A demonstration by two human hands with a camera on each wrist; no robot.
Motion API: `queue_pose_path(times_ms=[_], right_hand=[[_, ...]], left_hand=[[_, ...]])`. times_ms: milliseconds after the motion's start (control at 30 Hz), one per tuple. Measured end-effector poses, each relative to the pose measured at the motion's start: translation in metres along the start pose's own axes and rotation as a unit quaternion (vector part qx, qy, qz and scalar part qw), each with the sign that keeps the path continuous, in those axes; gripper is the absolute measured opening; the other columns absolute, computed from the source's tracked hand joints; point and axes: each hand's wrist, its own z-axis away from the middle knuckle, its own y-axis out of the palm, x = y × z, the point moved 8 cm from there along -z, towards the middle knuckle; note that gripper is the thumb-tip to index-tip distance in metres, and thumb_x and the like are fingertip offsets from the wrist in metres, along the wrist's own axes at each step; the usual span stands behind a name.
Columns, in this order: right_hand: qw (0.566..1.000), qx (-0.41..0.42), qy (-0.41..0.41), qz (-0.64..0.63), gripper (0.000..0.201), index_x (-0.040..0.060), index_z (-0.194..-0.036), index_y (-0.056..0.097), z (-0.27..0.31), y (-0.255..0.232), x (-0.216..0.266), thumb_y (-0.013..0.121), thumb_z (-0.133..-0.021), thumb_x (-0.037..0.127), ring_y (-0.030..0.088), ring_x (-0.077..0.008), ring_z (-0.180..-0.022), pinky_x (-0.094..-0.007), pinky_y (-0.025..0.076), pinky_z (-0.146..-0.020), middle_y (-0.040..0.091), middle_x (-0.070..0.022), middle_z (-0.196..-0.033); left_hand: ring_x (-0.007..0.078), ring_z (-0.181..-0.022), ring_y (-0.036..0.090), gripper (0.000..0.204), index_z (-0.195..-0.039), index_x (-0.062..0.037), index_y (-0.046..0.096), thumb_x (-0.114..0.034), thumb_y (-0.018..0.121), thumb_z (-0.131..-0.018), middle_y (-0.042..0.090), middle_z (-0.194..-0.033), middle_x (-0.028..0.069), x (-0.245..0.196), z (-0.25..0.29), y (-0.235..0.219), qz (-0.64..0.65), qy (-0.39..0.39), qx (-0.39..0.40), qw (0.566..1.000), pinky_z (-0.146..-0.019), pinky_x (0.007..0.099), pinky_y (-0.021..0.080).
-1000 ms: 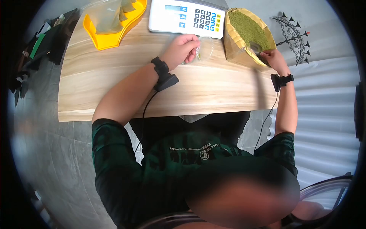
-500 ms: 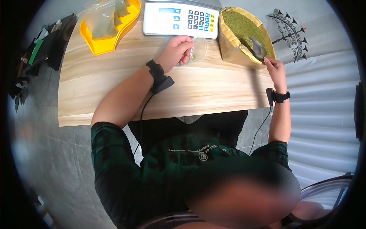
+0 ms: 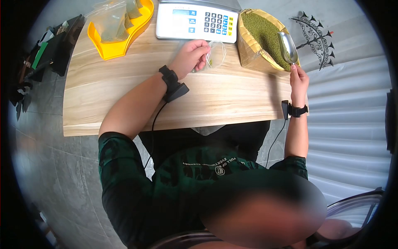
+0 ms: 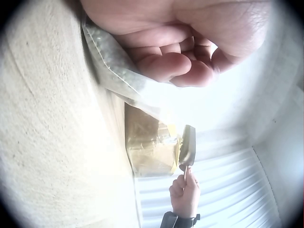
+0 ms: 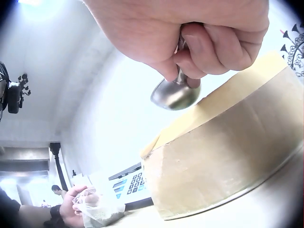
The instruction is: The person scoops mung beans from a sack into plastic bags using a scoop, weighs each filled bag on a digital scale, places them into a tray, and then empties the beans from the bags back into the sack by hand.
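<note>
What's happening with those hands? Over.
Right hand grips scoop over brown bag. Left hand holds clear bag. Nothing seen standing between both bags.

The head view is looking down from above the table (image 3: pixel 232 95); wrist views are facing closely past the left hand (image 4: pixel 175 42) and right hand (image 5: pixel 194 42), both catching the brown bag (image 5: pixel 223 147)

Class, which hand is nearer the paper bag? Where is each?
Right. The right hand holds a scoop at the near edge of the paper bag; the left hand is off to its left, holding a clear bag.
</note>
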Motion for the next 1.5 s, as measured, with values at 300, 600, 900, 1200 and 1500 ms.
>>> queue_pose_path(times_ms=[300, 600, 900, 1200, 1500], right_hand=[[0.988, 0.152, -0.020, 0.029, 0.025, -0.0040, -0.110, 0.068, 0.061, 0.053, 0.045, 0.065, -0.095, 0.016, 0.050, -0.0030, -0.069, -0.0201, 0.041, -0.060, 0.061, 0.0034, -0.080], [0.921, 0.331, -0.099, 0.180, 0.026, -0.0042, -0.109, 0.067, 0.082, 0.123, 0.099, 0.064, -0.095, 0.018, 0.053, -0.0098, -0.070, -0.0263, 0.045, -0.066, 0.066, -0.0059, -0.079], [0.793, 0.395, -0.270, 0.377, 0.023, 0.0031, -0.087, 0.070, 0.061, 0.175, 0.177, 0.064, -0.089, 0.025, 0.062, -0.0366, -0.070, -0.0438, 0.048, -0.063, 0.065, -0.0188, -0.074], [0.754, 0.427, -0.283, 0.411, 0.023, 0.0028, -0.089, 0.071, 0.062, 0.182, 0.176, 0.065, -0.088, 0.025, 0.062, -0.0364, -0.068, -0.0430, 0.048, -0.063, 0.064, -0.0201, -0.074], [0.925, 0.342, -0.066, 0.150, 0.022, -0.0058, -0.103, 0.068, 0.035, 0.061, 0.090, 0.062, -0.096, 0.014, 0.046, -0.0038, -0.069, -0.0216, 0.037, -0.060, 0.058, 0.0059, -0.075]], left_hand=[[0.0065, -0.047, 0.045, 0.017, -0.087, -0.0078, 0.052, -0.018, 0.049, -0.100, 0.051, -0.069, -0.0010, 0.000, 0.000, 0.001, 0.002, 0.002, 0.008, 1.000, -0.043, 0.0202, 0.032], [0.0062, -0.048, 0.045, 0.019, -0.085, -0.0072, 0.052, -0.018, 0.050, -0.100, 0.050, -0.068, -0.0008, 0.000, 0.000, 0.001, -0.007, 0.006, 0.016, 1.000, -0.043, 0.0203, 0.033], [0.0054, -0.048, 0.045, 0.021, -0.084, -0.0080, 0.052, -0.020, 0.050, -0.101, 0.050, -0.066, -0.0014, -0.003, 0.001, 0.002, -0.023, 0.007, 0.012, 1.000, -0.043, 0.0203, 0.033], [0.0057, -0.049, 0.048, 0.020, -0.084, -0.0072, 0.054, -0.020, 0.052, -0.099, 0.051, -0.067, -0.0019, -0.001, -0.001, -0.001, -0.010, 0.015, 0.015, 1.000, -0.043, 0.0208, 0.035], [0.0060, -0.048, 0.046, 0.017, -0.086, -0.0068, 0.054, -0.018, 0.051, -0.099, 0.050, -0.068, -0.0014, 0.000, 0.000, -0.001, -0.001, -0.004, 0.007, 1.000, -0.042, 0.0202, 0.033]])
